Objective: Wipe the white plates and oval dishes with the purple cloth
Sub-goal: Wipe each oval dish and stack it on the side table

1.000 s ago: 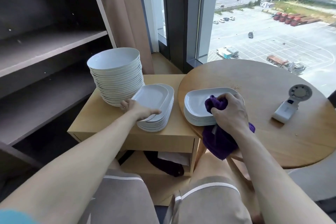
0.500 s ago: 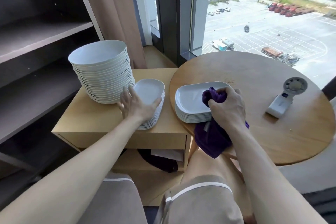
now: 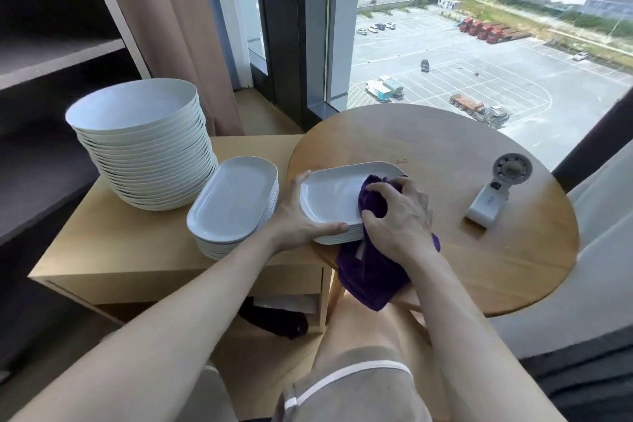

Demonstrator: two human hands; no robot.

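A stack of white oval dishes [image 3: 330, 195] sits at the near left edge of the round wooden table [image 3: 445, 154]. My left hand [image 3: 298, 219] grips the top dish at its left rim, thumb along the near edge. My right hand [image 3: 400, 216] holds a bunched purple cloth [image 3: 370, 271] and presses it on the right part of that dish; the rest of the cloth hangs off the table edge. A second stack of white oval dishes [image 3: 233, 202] and a tall stack of white round plates [image 3: 144, 144] stand on the low wooden side table [image 3: 113, 250].
A white handheld fan [image 3: 493, 195] lies on the right part of the round table. Dark shelves [image 3: 51, 58] stand at the left, a curtain and a window behind. A dark item sits in the side table's lower compartment [image 3: 274, 319]. My knees are under the tables' near edges.
My left hand left the oval stack on the side table and moved right to grip the top dish on the round table. My right hand stays on that dish with the cloth.
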